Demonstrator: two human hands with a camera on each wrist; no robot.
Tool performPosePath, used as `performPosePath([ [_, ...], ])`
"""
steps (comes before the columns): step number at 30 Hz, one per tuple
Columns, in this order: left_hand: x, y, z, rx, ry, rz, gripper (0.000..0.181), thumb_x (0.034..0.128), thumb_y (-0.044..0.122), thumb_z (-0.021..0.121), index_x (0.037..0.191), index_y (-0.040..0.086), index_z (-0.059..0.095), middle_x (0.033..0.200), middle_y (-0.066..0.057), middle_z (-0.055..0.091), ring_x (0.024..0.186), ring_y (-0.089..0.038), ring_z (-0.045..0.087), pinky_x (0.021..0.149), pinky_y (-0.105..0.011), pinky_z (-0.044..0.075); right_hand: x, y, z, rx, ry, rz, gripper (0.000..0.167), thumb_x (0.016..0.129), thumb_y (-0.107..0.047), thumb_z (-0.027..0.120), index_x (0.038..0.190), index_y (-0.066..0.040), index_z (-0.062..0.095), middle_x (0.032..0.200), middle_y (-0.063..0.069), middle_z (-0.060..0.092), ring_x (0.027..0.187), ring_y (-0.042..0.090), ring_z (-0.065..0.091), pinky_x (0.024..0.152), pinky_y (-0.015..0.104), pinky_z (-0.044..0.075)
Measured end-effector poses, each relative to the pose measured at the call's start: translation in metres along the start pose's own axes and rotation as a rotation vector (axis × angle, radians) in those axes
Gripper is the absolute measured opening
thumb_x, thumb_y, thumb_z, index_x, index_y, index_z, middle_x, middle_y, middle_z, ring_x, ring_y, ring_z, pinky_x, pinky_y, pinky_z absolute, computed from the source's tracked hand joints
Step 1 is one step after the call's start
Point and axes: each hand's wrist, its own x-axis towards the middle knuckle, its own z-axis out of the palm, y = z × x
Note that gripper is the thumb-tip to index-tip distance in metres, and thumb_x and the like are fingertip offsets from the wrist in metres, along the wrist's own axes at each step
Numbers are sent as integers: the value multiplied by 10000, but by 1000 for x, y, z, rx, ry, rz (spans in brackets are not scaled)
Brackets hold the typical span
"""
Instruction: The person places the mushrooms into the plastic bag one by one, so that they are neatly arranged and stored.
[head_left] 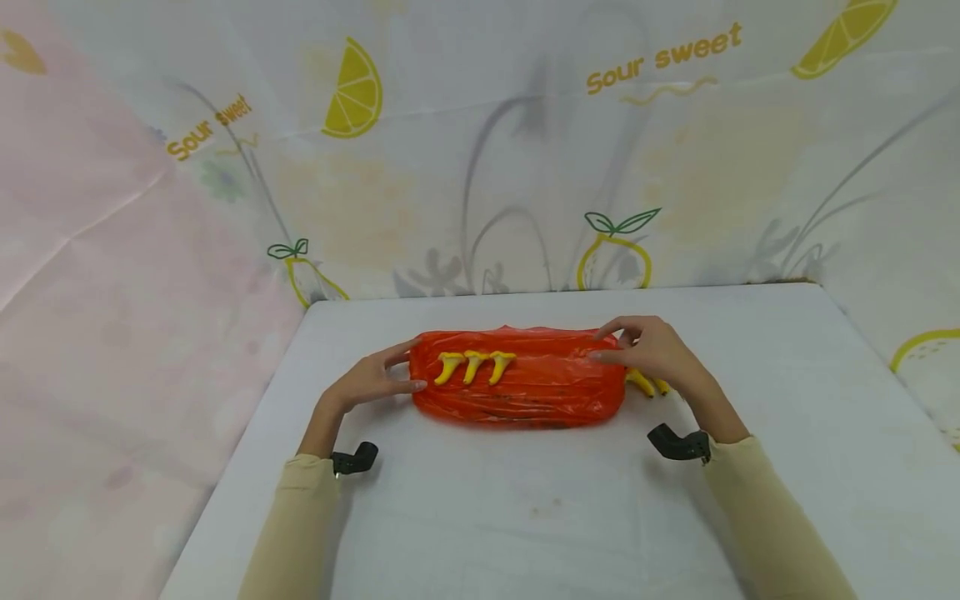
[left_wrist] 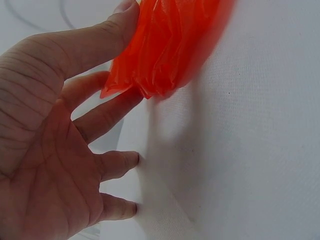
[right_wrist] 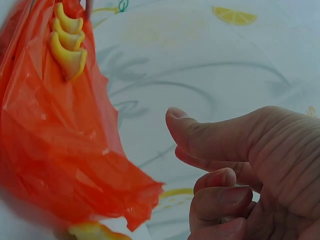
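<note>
Red plastic bag (head_left: 558, 383) lies lengthwise across the white table (head_left: 525, 533), just between the person's two hands. From where I stand, both arms reach in from the near side, slanting inward, with tan sleeves (head_left: 288, 533) down to the wrists and a black wrist camera (head_left: 356, 459) strapped at each. Both wrists turn in toward the bag, so the hands face each other over its two ends.

At the left end, the left hand (head_left: 371, 377) pinches the bag's edge: thumb on the near face, index and middle fingers behind it, while the ring and little fingers stand clear, parted from one another. The right hand (head_left: 652, 348) hovers at the other end with thumb and forefinger extended and the remaining fingers loosely bent inward; from the right wrist's side I see a gap between it and the plastic, and nothing in its grasp.

Three yellow pieces (head_left: 474, 367) with flared tops sit in a row on the bag, left of its middle. Beyond its right end, partly under the right hand, more yellow pieces (head_left: 639, 382) lie on the table. Lemon-printed cloth (head_left: 450, 183) hangs behind everything.
</note>
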Motion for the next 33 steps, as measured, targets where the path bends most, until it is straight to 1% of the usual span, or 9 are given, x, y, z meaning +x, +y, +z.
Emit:
performPosePath([
  [5, 1, 1, 0, 4, 2, -5, 893, 822, 494, 757, 1561, 270, 310, 1505, -162, 426, 1389, -399, 349, 1023, -633, 378, -7, 9, -11, -14, 24, 4, 419, 841, -338, 787, 1123, -39, 705, 742, 72, 510, 593, 220, 465, 463, 274, 371],
  [12, 2, 0, 1, 9, -1, -9, 890, 821, 495, 758, 1559, 281, 310, 1511, -145, 421, 1396, -385, 344, 1031, -624, 375, -15, 26, -17, -45, 27, -6, 394, 840, -338, 790, 1097, -51, 709, 730, 55, 502, 660, 222, 479, 507, 277, 371],
  [17, 0, 0, 1, 7, -1, -5, 887, 827, 489, 753, 1562, 275, 304, 1512, -149, 420, 1393, -389, 346, 1028, -628, 376, -20, 36, -21, -63, 28, -19, 387, 843, -325, 788, 1091, -39, 706, 713, 49, 501, 665, 225, 481, 517, 281, 375],
  [21, -1, -1, 1, 0, -6, -6, 888, 825, 490, 754, 1561, 274, 307, 1512, -147, 420, 1396, -386, 341, 1034, -631, 366, -24, 43, -25, -72, 27, -26, 359, 849, -288, 781, 1090, -33, 702, 694, 42, 496, 639, 216, 467, 482, 279, 351],
  [24, -1, -1, 2, 0, -7, -8, 896, 820, 501, 756, 1562, 278, 305, 1511, -147, 421, 1397, -388, 339, 1033, -632, 367, -27, 48, -26, -81, 32, -19, 345, 849, -287, 782, 1083, -47, 704, 692, 41, 491, 611, 206, 449, 461, 275, 327],
  [33, 2, -4, 1, -3, -8, -5, 900, 815, 509, 756, 1561, 291, 302, 1517, -136, 416, 1401, -383, 335, 1027, -633, 373, -33, 59, -31, -96, 33, -5, 366, 834, -303, 801, 1081, -50, 704, 677, 34, 495, 602, 200, 436, 477, 285, 308],
])
